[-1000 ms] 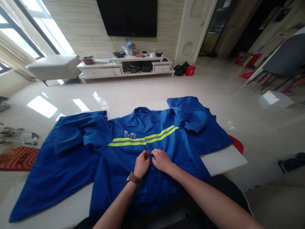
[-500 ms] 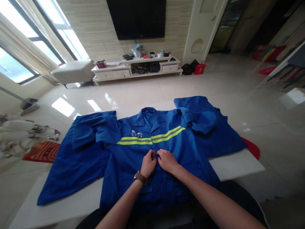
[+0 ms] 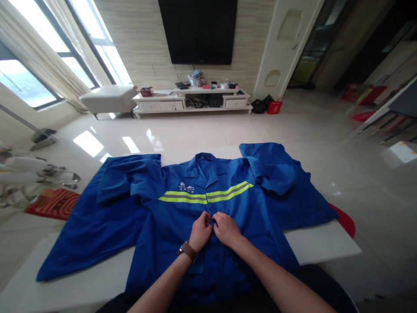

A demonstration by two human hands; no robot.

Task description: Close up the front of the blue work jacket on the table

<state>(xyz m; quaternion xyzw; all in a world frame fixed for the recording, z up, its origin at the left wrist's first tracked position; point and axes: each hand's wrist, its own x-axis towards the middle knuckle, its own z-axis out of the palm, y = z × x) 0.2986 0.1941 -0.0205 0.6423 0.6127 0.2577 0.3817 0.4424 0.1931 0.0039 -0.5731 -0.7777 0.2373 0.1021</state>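
A blue work jacket lies front side up, its collar at the far end and a yellow-and-grey reflective stripe across the chest. My left hand, with a brown-strapped watch at the wrist, pinches the left side of the front opening just below the stripe. Close beside it, my right hand pinches the other front edge. The fingertips of both hands nearly meet at the placket; any button between them is too small to make out. Folded blue garments lie under the jacket's sleeves on both sides.
The clothes rest on a white table, with a red stool partly behind its right end. Across the tiled floor stand a low white TV cabinet and a grey bench. An orange patterned mat is on the left.
The camera view has tipped up slightly, so the room sits lower in the picture. Both hands stay pinched at the jacket's front opening, with only small finger movement.
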